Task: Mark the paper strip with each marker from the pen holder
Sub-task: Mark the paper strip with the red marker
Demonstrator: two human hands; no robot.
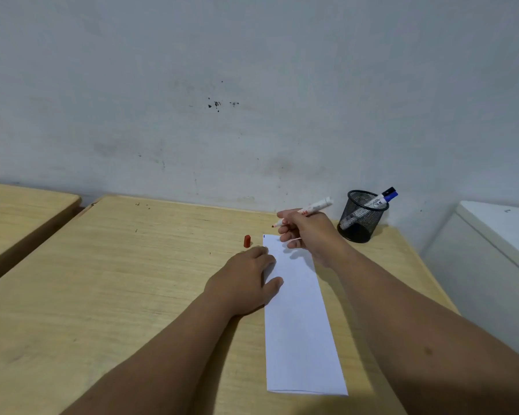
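A long white paper strip [300, 324] lies on the wooden table [117, 280], with a small blue mark at its far left corner. My right hand [309, 232] holds an uncapped red marker [315, 206], its tip pointing left just above the strip's far end. My left hand [246, 274] rests flat on the table, fingers pressing the strip's left edge. The red cap [246, 241] stands on the table left of the strip. A black mesh pen holder [361, 215] at the back right holds a blue-capped marker [384, 199].
A second wooden table [21, 211] stands to the left with a gap between. A white cabinet [492, 250] sits to the right of the table. A marked grey wall runs behind.
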